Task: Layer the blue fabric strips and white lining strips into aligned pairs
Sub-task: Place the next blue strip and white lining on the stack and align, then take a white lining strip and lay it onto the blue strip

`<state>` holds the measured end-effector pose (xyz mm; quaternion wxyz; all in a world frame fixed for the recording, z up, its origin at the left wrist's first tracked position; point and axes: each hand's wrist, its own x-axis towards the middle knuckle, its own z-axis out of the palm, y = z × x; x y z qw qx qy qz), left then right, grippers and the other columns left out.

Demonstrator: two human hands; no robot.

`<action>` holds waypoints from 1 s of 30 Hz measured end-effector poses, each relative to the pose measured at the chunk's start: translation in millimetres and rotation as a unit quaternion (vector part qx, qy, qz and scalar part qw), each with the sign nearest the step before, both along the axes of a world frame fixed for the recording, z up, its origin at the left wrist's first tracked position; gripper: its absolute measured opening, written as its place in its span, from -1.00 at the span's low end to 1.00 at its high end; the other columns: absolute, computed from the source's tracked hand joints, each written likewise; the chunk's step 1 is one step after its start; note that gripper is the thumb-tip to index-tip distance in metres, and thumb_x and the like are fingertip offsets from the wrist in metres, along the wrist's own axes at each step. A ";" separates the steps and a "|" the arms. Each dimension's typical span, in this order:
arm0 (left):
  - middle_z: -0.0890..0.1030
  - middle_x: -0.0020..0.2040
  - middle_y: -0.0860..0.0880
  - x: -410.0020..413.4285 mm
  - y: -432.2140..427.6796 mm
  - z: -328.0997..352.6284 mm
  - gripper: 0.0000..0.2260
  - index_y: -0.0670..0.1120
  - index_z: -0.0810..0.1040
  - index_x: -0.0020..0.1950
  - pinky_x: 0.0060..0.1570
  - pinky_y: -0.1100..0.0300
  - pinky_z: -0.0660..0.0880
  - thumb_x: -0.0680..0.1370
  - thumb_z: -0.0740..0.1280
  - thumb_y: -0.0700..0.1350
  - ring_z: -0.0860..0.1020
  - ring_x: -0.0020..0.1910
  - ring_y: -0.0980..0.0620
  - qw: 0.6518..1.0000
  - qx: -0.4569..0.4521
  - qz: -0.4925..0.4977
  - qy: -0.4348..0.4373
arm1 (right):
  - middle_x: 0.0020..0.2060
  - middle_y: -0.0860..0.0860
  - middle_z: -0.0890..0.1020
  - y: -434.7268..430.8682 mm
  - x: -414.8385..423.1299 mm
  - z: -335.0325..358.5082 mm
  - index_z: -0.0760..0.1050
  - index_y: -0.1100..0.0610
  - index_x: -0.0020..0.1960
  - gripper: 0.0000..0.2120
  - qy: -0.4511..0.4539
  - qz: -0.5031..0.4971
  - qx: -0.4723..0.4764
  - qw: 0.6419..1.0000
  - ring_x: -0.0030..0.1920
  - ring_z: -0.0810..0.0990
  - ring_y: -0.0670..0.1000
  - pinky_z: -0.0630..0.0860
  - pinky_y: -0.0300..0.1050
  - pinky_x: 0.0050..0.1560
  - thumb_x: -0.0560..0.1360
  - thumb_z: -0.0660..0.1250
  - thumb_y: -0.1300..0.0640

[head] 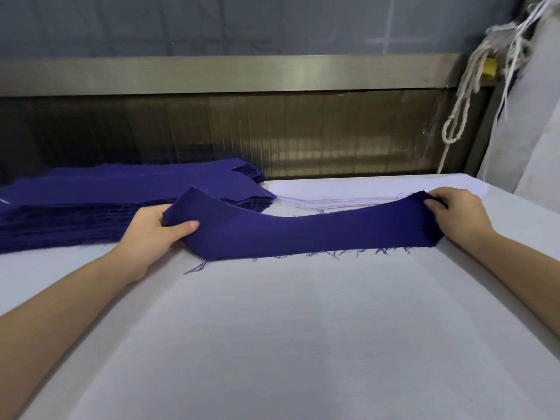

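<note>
A blue fabric strip (303,234) is pinched at each end by the left hand (154,228) and right hand (457,213), held taut just above the white lining stack (333,202), probably so edges get matched

My left arm (60,313) and right arm (521,268) are reaching forward. My left hand (153,230) is pinching one end of the blue strip (303,234), thumb on top, and my right hand (456,213) is pinching the other end.
</note>
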<state>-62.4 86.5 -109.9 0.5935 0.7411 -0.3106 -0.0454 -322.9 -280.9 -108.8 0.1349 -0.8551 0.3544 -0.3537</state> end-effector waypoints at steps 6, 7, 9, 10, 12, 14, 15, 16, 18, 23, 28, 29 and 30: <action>0.70 -0.16 0.02 -2.7 -4.1 0.9 -0.84 -0.12 0.61 -0.06 -0.33 0.28 0.57 0.46 0.38 -0.35 0.67 -0.19 0.06 0.994 -0.070 0.005 0.081 | -0.07 0.24 0.62 -1.7 0.8 -1.2 0.56 0.34 0.03 -0.82 -0.014 -0.002 0.010 1.000 -0.09 0.46 0.17 0.30 -0.11 -0.06 0.55 0.19 0.33; 0.70 -0.16 0.02 -2.7 -3.9 1.2 -0.84 -0.13 0.61 -0.04 -0.32 0.28 0.57 0.45 0.39 -0.35 0.67 -0.18 0.06 0.993 -0.077 0.011 0.087 | -0.09 0.23 0.61 -1.9 0.5 -1.2 0.56 0.34 0.01 -0.82 -0.021 -0.004 0.016 1.000 -0.11 0.44 0.14 0.30 -0.11 -0.06 0.55 0.19 0.33; 0.70 -0.13 0.00 -2.9 -3.3 2.9 -0.83 -0.15 0.62 -0.02 -0.28 0.26 0.58 0.44 0.40 -0.35 0.68 -0.16 0.04 0.990 -0.099 0.024 0.097 | -0.13 0.19 0.59 -1.7 0.6 -1.1 0.55 0.32 0.00 -0.83 -0.041 -0.007 0.029 0.999 -0.11 0.43 0.12 0.29 -0.12 -0.06 0.55 0.18 0.34; 0.70 -0.10 -0.02 -2.6 -2.4 4.4 -0.83 -0.15 0.62 -0.03 -0.25 0.24 0.59 0.44 0.40 -0.34 0.68 -0.14 0.03 0.988 -0.112 0.029 0.105 | -0.15 0.16 0.57 -1.2 1.4 -0.7 0.55 0.31 -0.02 -0.83 -0.055 -0.008 0.039 0.998 -0.11 0.44 0.12 0.29 -0.12 -0.06 0.55 0.18 0.34; 0.69 -0.09 -0.03 -1.6 -1.3 7.9 -0.85 -0.14 0.61 -0.05 -0.23 0.24 0.59 0.44 0.41 -0.34 0.68 -0.14 0.03 0.982 -0.139 0.039 0.121 | -0.17 0.12 0.55 0.5 3.0 0.2 0.54 0.27 -0.04 -0.84 -0.084 -0.005 0.065 0.994 -0.11 0.45 0.11 0.29 -0.12 -0.06 0.55 0.18 0.33; 0.68 -0.10 -0.02 1.8 0.1 14.6 -0.85 -0.14 0.60 -0.06 -0.27 0.28 0.58 0.44 0.40 -0.35 0.67 -0.16 0.06 0.976 -0.163 0.054 0.132 | -0.17 0.11 0.56 4.0 7.8 2.2 0.53 0.23 -0.05 -0.85 -0.109 0.007 0.101 0.989 -0.11 0.47 0.12 0.32 -0.09 -0.06 0.56 0.18 0.32; 0.67 -0.09 -0.03 5.3 1.2 19.1 -0.85 -0.14 0.59 -0.05 -0.28 0.30 0.58 0.45 0.40 -0.34 0.67 -0.17 0.07 0.973 -0.172 0.064 0.138 | -0.17 0.11 0.57 6.4 12.1 3.7 0.53 0.20 -0.06 -0.85 -0.121 0.015 0.119 0.985 -0.12 0.48 0.11 0.34 -0.08 -0.06 0.56 0.19 0.32; 0.66 -0.07 -0.03 9.2 2.0 22.9 -0.84 -0.16 0.58 -0.02 -0.28 0.30 0.58 0.45 0.39 -0.34 0.67 -0.16 0.07 0.970 -0.180 0.075 0.144 | -0.17 0.12 0.57 8.8 17.1 5.2 0.52 0.18 -0.08 -0.85 -0.133 0.021 0.134 0.982 -0.12 0.49 0.11 0.36 -0.08 -0.05 0.56 0.20 0.32; 0.64 -0.04 -0.06 19.8 4.8 29.2 -0.82 -0.19 0.56 0.03 -0.26 0.27 0.58 0.46 0.39 -0.34 0.65 -0.11 0.04 0.965 -0.188 0.104 0.149 | -0.18 0.10 0.58 14.6 30.3 10.4 0.52 0.16 -0.09 -0.84 -0.146 0.034 0.153 0.977 -0.13 0.50 0.09 0.38 -0.08 -0.06 0.55 0.21 0.33; 0.62 0.04 -0.12 62.5 21.6 47.9 -0.83 -0.18 0.56 0.04 0.05 0.05 0.54 0.46 0.41 -0.30 0.60 0.02 -0.10 0.960 -0.149 0.210 0.111 | -0.13 0.15 0.58 32.7 80.5 30.4 0.52 0.23 -0.05 -0.87 -0.155 0.096 0.220 0.958 -0.10 0.53 0.12 0.51 0.11 0.00 0.56 0.20 0.34; 0.61 0.06 -0.16 113.4 54.4 65.2 -0.80 -0.17 0.59 0.07 0.11 -0.03 0.51 0.46 0.43 -0.24 0.56 0.04 -0.12 0.944 -0.053 0.325 0.021 | -0.15 0.15 0.56 58.3 142.3 43.3 0.49 0.22 -0.08 -0.88 -0.123 0.140 0.240 0.953 -0.17 0.51 0.13 0.47 -0.12 -0.34 0.57 0.19 0.33; 0.61 0.05 -0.17 121.2 60.7 67.2 -0.80 -0.17 0.59 0.06 0.08 0.01 0.51 0.45 0.43 -0.24 0.55 0.02 -0.11 0.940 -0.037 0.340 0.007 | -0.15 0.16 0.55 63.4 152.9 43.8 0.49 0.22 -0.08 -0.88 -0.118 0.146 0.246 0.951 -0.17 0.51 0.13 0.46 -0.12 -0.35 0.57 0.19 0.34; 0.61 0.05 -0.18 129.6 68.4 69.2 -0.80 -0.18 0.59 0.07 0.06 0.03 0.50 0.45 0.43 -0.25 0.55 0.01 -0.11 0.935 -0.023 0.355 -0.002 | -0.15 0.16 0.55 69.2 165.2 43.7 0.49 0.23 -0.08 -0.88 -0.111 0.155 0.255 0.948 -0.18 0.50 0.13 0.46 -0.13 -0.36 0.57 0.20 0.34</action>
